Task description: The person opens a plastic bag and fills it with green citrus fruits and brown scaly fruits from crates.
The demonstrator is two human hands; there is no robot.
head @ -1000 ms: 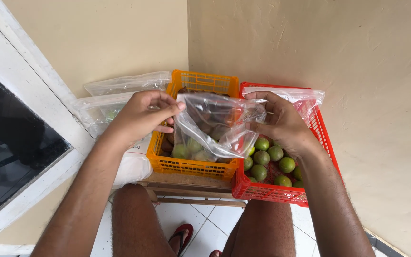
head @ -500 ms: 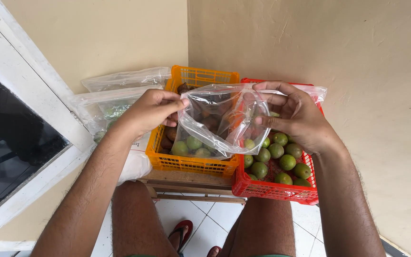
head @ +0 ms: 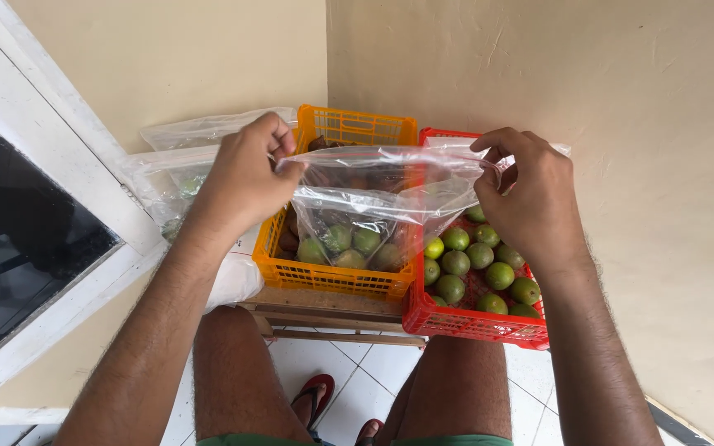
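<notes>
Both hands are pinching the top edge of a clear plastic bag (head: 378,194), left hand (head: 245,177) and right hand (head: 530,194) at opposite corners, fingers closed tight. The bag's stretched sideways, mouth up, hanging above the orange crate (head: 332,277).

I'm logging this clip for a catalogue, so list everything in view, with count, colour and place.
clear plastic bag: one, transparent, held stretched above the crates
orange crate: one, on the wooden stand, left, holding green and brown fruit
red crate: one, right of it
limes: many, green, in the red crate
filled plastic bags: at least two, clear, left against the wall
wooden stand: one, under the crates
sandals: red, on the white tiled floor
left hand: pinching the bag's left edge
right hand: pinching its right edge
</notes>
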